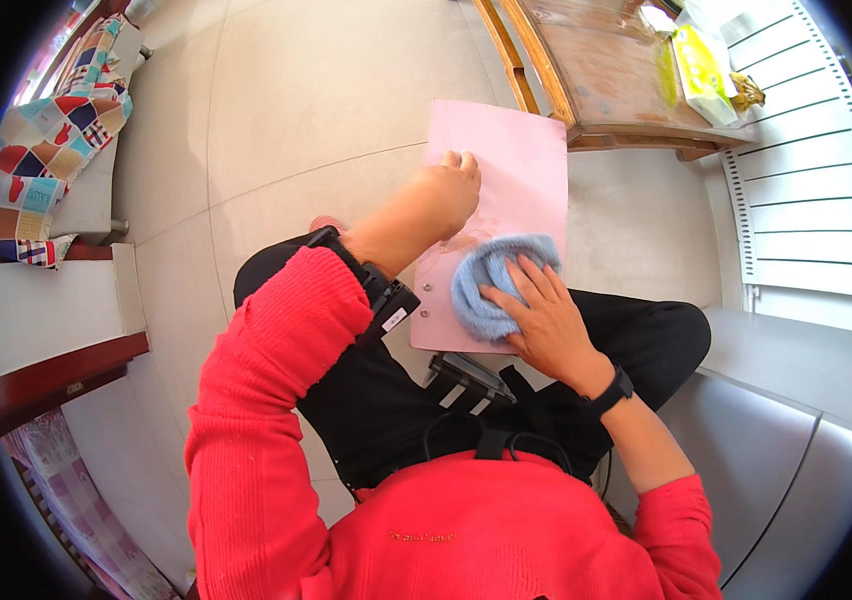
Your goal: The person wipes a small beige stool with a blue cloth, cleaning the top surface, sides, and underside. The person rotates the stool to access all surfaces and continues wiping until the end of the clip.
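Note:
A flat pink board with two small metal studs by its near left edge lies tilted over my lap. My left hand rests across its left edge with the fingers curled; the thumb is hidden. On the board's near right part sits a bunched light-blue cloth. My right hand lies over this cloth, fingers spread and pressing it against the pink surface. Smudgy pale marks or reflections show on the board between my two hands.
A wooden table stands at the far right, bearing a yellow-and-white box. Beside it is a white slatted radiator. Patterned fabric hangs at the left above the tiled floor. A grey cabinet stands at my right.

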